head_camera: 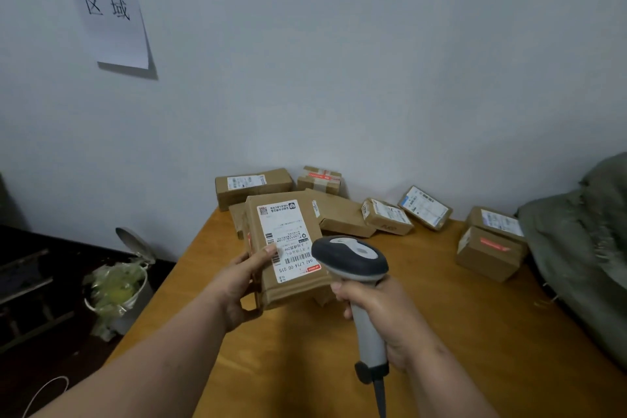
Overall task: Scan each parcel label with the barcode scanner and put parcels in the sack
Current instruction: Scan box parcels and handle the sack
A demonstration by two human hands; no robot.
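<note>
Right up close, the right hand is wrapped around the pale grey handle of the grey-and-white handheld barcode scanner, handle running down toward the person, dark head tipped forward and left at the parcel. Just left of it, the left hand grips the flat brown cardboard parcel by its left edge, thumb lying on the white shipping label, fingers curled underneath. That parcel is lifted and tilted, label face up toward the camera, its long axis running away from the person; the label print reads upside down, barcode end nearest the scanner head. Below both hands lies the orange-brown wooden table.

Beyond the hands, a loose scatter of small brown cardboard boxes sits along the wall, most showing white labels. Well off to the right of the scanner hand, a grey-green fabric sack slumps on the table edge. Left of the parcel hand, down on the floor, stands a metal pedal bin with its lid up. High on the wall hangs a white paper sign.
</note>
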